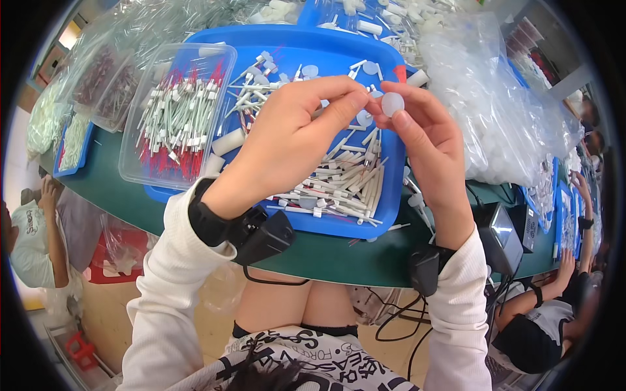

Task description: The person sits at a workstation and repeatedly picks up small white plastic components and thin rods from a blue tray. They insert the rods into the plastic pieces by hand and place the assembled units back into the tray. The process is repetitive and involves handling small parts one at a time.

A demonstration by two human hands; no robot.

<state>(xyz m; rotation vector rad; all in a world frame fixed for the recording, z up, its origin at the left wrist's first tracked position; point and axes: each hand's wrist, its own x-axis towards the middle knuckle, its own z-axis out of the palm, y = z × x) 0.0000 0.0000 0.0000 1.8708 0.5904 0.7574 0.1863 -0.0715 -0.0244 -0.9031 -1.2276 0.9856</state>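
Right hand (pixel 427 153) pinches small white round cap (pixel 392 103) between thumb and fingertips, flat face toward camera; long axis can't tell. Left hand (pixel 293 133) curled, fingertips closed right beside cap, contact unclear. Under both hands: blue tray (pixel 391 195) of white tubes (pixel 345 179) on green table (pixel 326 251). Beyond left hand: clear bin (pixel 130 156) of red-tipped parts. Beyond right hand: plastic bags (pixel 495 98).

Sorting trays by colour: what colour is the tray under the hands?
Blue tray, clearest in the head view.
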